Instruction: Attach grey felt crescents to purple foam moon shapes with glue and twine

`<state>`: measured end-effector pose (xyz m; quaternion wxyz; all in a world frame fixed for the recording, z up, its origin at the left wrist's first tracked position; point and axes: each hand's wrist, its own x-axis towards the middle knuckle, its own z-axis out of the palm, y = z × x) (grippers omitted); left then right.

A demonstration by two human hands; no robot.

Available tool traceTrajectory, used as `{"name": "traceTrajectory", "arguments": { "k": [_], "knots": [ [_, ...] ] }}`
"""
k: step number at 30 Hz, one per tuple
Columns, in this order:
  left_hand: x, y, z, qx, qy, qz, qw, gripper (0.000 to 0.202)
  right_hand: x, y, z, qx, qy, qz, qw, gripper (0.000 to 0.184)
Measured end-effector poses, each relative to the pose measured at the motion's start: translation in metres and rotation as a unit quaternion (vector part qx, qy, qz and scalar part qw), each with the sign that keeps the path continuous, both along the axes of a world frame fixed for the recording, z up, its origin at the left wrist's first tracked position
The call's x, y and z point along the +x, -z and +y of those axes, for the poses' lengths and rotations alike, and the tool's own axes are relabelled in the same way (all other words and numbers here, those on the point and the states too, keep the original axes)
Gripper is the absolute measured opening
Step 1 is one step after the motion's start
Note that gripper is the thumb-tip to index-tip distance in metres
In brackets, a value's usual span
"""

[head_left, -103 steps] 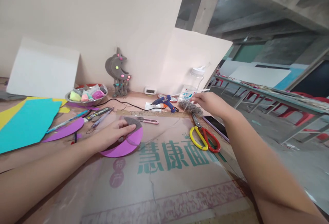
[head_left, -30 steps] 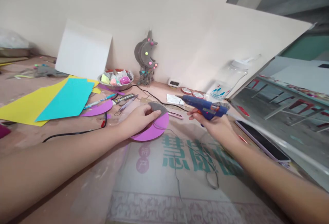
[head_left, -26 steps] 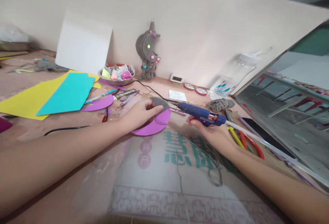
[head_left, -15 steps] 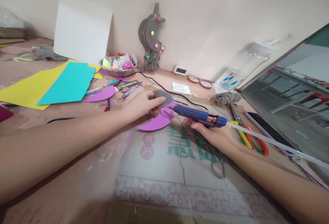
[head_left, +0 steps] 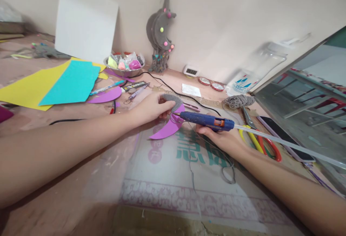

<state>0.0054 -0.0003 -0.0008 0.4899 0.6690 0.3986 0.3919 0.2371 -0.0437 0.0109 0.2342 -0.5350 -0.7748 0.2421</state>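
Note:
My left hand (head_left: 155, 109) pinches a purple crescent cutout (head_left: 168, 129) by its upper end, which is wrapped in grey yarn (head_left: 173, 100). In my right hand (head_left: 213, 132) is a blue hot glue gun (head_left: 207, 119), held level with a long clear glue stick (head_left: 283, 143) sticking out of its back. The nozzle points left and lies at the purple face beside the wrapped part; whether it touches is too small to tell. A loose grey strand (head_left: 191, 171) trails from the crescent down over the printed plastic sheet (head_left: 162, 189).
Scissors (head_left: 261, 144), a phone (head_left: 286, 138) and a yarn bundle (head_left: 238, 100) lie at right. Yellow and turquoise sheets (head_left: 70, 84), pens and a bowl (head_left: 124, 71) of clay packets are at left. A grey moon ornament (head_left: 161, 30) hangs at the wall. A black cord (head_left: 175, 90) crosses behind.
The crescent has tilted slightly, its lower tip now further right. The glue gun's rear end has shifted a little left. Both hands keep their hold.

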Motion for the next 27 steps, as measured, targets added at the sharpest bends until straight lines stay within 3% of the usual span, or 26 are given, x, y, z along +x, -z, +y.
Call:
{"name": "traceTrajectory", "arguments": {
  "k": [11, 20, 27],
  "knots": [
    [-0.0002, -0.0035, 0.0014, 0.0, -0.007, 0.04, 0.999, 0.024, -0.002, -0.0006, -0.0027, 0.014, 0.003, -0.016, 1.0, 0.03],
    [0.0024, 0.0048, -0.0003, -0.083, 0.014, -0.084, 0.993, 0.024, 0.0006, 0.0001, -0.0025, 0.034, 0.042, -0.041, 0.998, 0.025],
    [0.0015, 0.0035, -0.0023, -0.079, 0.013, -0.079, 0.994, 0.022, -0.0006, -0.0007, -0.005, 0.014, -0.011, -0.012, 1.0, 0.026]
  ]
}}
